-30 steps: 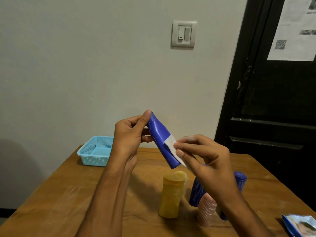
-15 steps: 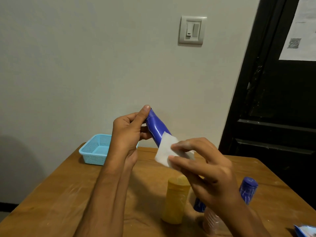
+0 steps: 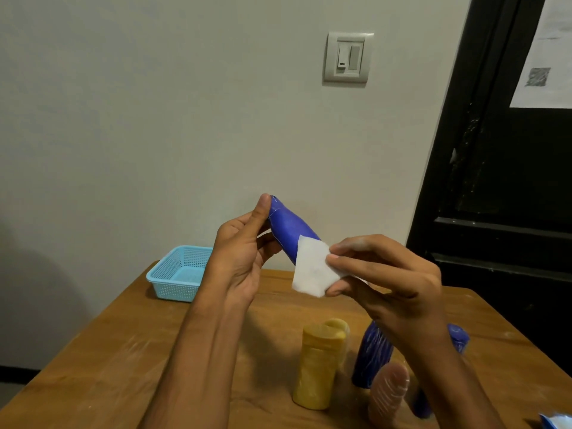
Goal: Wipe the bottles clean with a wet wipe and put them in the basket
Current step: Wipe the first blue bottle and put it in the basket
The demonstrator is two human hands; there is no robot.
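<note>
My left hand (image 3: pixel 244 252) grips a blue bottle (image 3: pixel 286 229) in the air above the table, its narrow end under my thumb and its body slanting down to the right. My right hand (image 3: pixel 390 277) pinches a white wet wipe (image 3: pixel 312 270) against the bottle's lower part, which the wipe and fingers hide. On the wooden table (image 3: pixel 123 351) stand a yellow bottle (image 3: pixel 318 366), a dark blue ribbed bottle (image 3: pixel 371 357), a pink ribbed bottle (image 3: pixel 388 394) and another blue bottle (image 3: pixel 458 339) partly behind my right forearm. A light blue mesh basket (image 3: pixel 176 274) sits at the table's far left edge.
A wet wipe packet (image 3: pixel 557 424) shows at the bottom right corner of the table. A pale wall with a light switch (image 3: pixel 346 58) stands behind the table. A black door (image 3: pixel 510 196) with a sheet of paper on it is at the right.
The wipe has slid along the blue bottle and now covers more of its lower part. My view has shifted slightly; the left hand still holds the bottle the same way.
</note>
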